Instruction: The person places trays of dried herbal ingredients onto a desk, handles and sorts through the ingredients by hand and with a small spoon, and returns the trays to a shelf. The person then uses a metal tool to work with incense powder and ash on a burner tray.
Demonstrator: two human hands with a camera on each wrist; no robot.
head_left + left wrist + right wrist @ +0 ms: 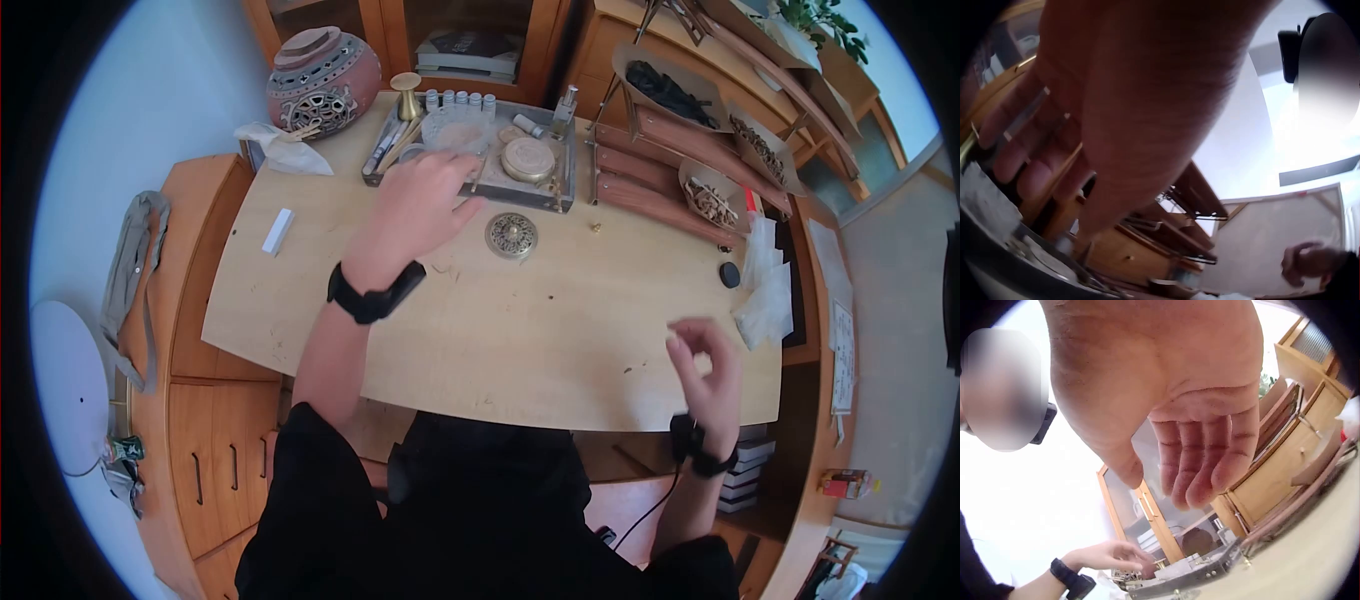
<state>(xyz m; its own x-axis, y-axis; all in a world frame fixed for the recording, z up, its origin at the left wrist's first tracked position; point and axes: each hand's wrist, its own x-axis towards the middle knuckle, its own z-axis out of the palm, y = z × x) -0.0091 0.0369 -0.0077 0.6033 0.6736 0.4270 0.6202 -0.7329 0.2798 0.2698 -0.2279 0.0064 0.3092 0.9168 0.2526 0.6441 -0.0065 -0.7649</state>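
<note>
My left hand [415,205] is over the front left part of a grey tray [550,203], its fingers reaching above the things inside. In the left wrist view the fingers of that hand [1041,144] are apart and loosely bent, with nothing seen in them. Within the tray are a round brass-coloured container [528,159], a clear dish [455,130] and several small vials. A pierced metal disc [512,235] lies on the table in front of it. My right hand [708,375] hovers above the table's right front; the right wrist view shows its fingers [1200,462] loosely bent and empty.
A white block [278,231] lies on the table's left. A patterned pot [325,85] and a brass vase [406,95] stand at the back. Wooden racks [660,190] with filled paper trays occupy the back right, near a black cap [729,274] and plastic bags [765,300].
</note>
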